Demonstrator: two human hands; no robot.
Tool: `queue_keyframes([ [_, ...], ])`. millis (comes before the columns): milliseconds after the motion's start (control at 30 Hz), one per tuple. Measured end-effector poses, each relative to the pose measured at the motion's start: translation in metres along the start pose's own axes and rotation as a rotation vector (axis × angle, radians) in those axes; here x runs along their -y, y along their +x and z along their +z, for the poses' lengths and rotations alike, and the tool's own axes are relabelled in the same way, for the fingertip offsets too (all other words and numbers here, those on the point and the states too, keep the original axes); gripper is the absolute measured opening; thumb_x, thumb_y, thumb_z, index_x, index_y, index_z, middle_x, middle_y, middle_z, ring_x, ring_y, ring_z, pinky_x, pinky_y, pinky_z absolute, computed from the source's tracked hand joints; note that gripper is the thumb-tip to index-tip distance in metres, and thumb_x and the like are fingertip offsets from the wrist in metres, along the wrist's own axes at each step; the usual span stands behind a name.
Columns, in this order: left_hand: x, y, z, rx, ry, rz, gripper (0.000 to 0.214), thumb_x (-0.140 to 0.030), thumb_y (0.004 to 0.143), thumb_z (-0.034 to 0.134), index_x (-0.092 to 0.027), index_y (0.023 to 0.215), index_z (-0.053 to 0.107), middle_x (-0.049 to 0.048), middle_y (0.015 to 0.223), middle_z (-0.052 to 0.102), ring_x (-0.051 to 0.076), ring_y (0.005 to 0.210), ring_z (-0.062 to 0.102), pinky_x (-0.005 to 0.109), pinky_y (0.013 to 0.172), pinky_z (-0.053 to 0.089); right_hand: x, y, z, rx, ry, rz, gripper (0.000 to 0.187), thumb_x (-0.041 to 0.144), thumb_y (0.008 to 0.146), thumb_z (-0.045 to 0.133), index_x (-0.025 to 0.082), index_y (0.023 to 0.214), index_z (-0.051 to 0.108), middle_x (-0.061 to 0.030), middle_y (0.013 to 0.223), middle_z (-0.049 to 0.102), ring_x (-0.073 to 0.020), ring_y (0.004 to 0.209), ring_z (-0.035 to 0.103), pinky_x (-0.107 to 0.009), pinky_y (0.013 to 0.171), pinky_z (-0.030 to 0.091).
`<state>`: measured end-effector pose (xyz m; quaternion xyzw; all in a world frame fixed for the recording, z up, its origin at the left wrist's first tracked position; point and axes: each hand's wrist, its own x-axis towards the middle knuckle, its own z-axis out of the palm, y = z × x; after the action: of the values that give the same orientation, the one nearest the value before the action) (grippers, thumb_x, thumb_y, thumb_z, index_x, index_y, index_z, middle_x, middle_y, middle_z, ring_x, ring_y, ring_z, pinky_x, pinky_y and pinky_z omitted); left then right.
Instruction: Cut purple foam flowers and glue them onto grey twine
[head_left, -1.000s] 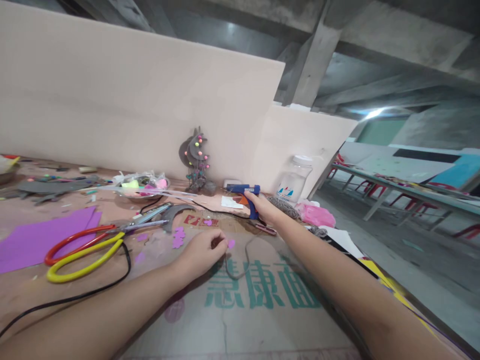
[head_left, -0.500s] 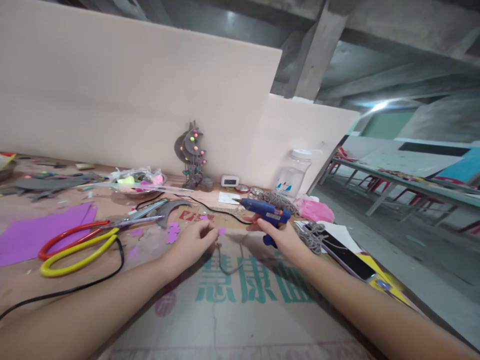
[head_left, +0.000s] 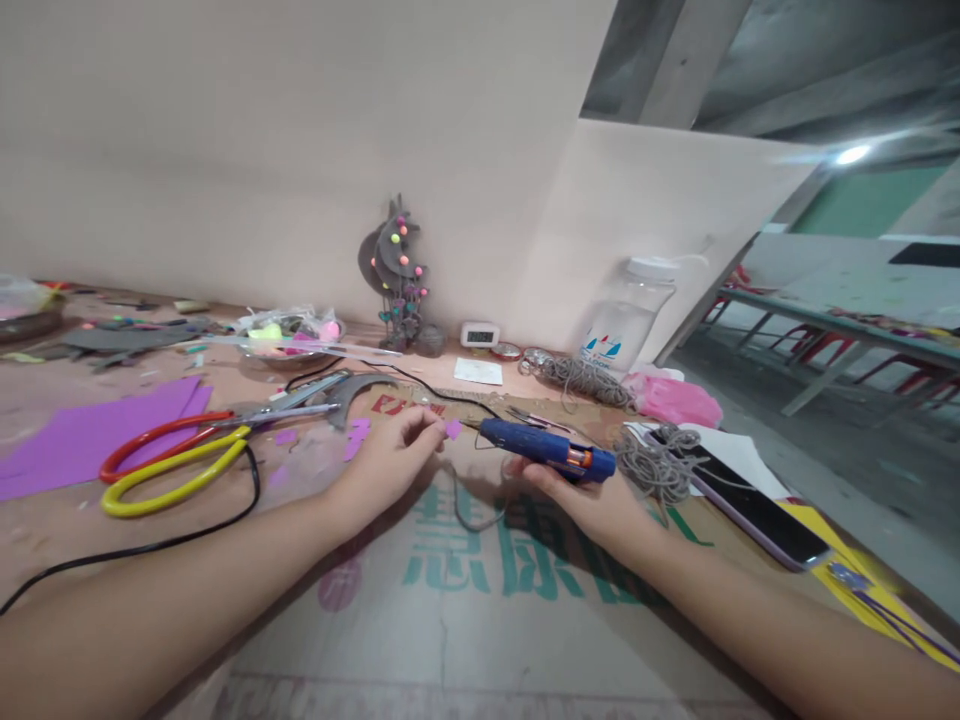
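Small purple flat cutout (head_left: 454,429) at the fingertips of the left hand (head_left: 401,445), held above the flattened brown cardboard sheet (head_left: 480,650), toward that sheet's far edge. Left fingers: thumb and forefinger closed in a pinch on the cutout's near side, leaving the rest of it sticking out rightward.

Right hand (head_left: 581,500): fingers curled from below round a blue plastic glue gun (head_left: 547,448), held nearly level, nozzle pointing left at the cutout. Tip and cutout all but meet; at this blur, can't say whether they touch.

Thin grey cord (head_left: 469,527) loops on the cardboard below both hands.

Step in hand, as I judge it: lining up the nozzle for glue on the cutout. Next move calls for a still left pinch, a small squeeze of glue, and skin kept off the hot tip.

Surroundings: red-and-yellow-handled metal scissors (head_left: 238,438) beyond the cardboard's left edge, with bright purple sheets (head_left: 97,440) nearer the surface's left edge. Grey crescent-shaped ornament with coloured beads (head_left: 390,260) stands at the surface's far edge. Black-screened smartphone (head_left: 757,505) lies along its right edge, tangled grey yarn (head_left: 660,465) beside it.
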<state>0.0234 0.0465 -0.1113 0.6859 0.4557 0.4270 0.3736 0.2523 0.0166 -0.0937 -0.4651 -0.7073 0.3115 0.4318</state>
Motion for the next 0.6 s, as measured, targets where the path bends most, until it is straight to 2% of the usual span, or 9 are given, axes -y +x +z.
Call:
queue_keyframes([
  [200, -0.0032, -0.0009, -0.0015, -0.024, 0.035, 0.000, 0.022, -0.033, 0.084, 0.048, -0.017, 0.069, 0.050, -0.0040, 0.064, 0.047, 0.011, 0.062, 0.044, 0.023, 0.060, 0.034, -0.0085, 0.0002, 0.0017, -0.010, -0.026, -0.020, 0.019, 0.042, 0.072, 0.069, 0.025, 0.080, 0.065, -0.0045, 0.077, 0.071, -0.0245, 0.075, 0.067, -0.038, 0.072, 0.057],
  [500, -0.0051, -0.0009, -0.0019, -0.057, -0.014, -0.031, 0.025, -0.036, 0.082, 0.050, -0.017, 0.067, 0.047, -0.0052, 0.060, 0.041, 0.008, 0.053, 0.037, 0.022, 0.053, 0.030, -0.0074, -0.0009, 0.0034, 0.114, -0.042, 0.045, 0.022, 0.043, 0.075, 0.066, 0.023, 0.084, 0.066, -0.0057, 0.082, 0.073, -0.0256, 0.077, 0.068, -0.038, 0.072, 0.057],
  [600, -0.0050, -0.0012, -0.0016, -0.054, -0.020, -0.034, 0.024, -0.036, 0.082, 0.051, -0.017, 0.068, 0.048, -0.0051, 0.061, 0.042, 0.009, 0.054, 0.037, 0.022, 0.052, 0.029, -0.0055, -0.0014, 0.0031, 0.126, -0.108, 0.025, 0.022, 0.042, 0.077, 0.064, 0.021, 0.080, 0.064, -0.0054, 0.075, 0.072, -0.0239, 0.073, 0.068, -0.036, 0.070, 0.057],
])
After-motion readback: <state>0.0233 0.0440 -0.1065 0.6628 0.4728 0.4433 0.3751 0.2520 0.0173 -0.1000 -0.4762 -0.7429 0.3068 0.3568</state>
